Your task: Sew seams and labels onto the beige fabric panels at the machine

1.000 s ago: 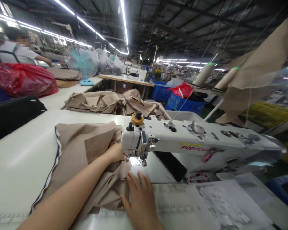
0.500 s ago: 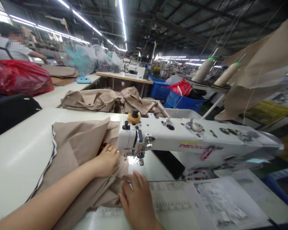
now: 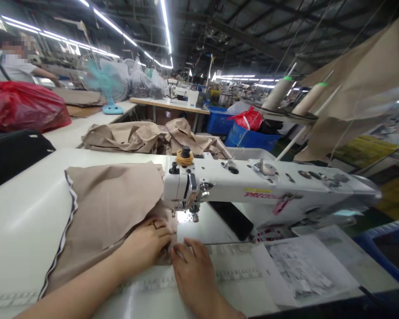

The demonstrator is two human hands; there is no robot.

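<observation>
A tan fabric piece [image 3: 109, 208] with a dark-and-white edge lies spread on the white sewing table [image 3: 23, 217], its right edge under the head of a white sewing machine [image 3: 252, 190]. My left hand [image 3: 149, 241] rests on the fabric's near edge, just in front of the needle, fingers curled and pinching the cloth. My right hand [image 3: 189, 270] lies beside it on the table, its fingertips pressed against the same fabric edge. The needle area [image 3: 189, 215] is lit from below.
A pile of white labels on a sheet [image 3: 299, 270] lies right of my hands. More tan fabric [image 3: 146, 137] is heaped behind the machine. Thread cones [image 3: 279, 93] stand at the back right, hanging tan cloth [image 3: 359, 84] beyond. A person [image 3: 13, 62], red bag [image 3: 23, 106] and fan [image 3: 103, 84] are far left.
My left hand has pulled back from beside the needle toward me, drawing the fabric edge with it. The bunched cloth now lies flatter and spread. My right hand has shifted slightly nearer.
</observation>
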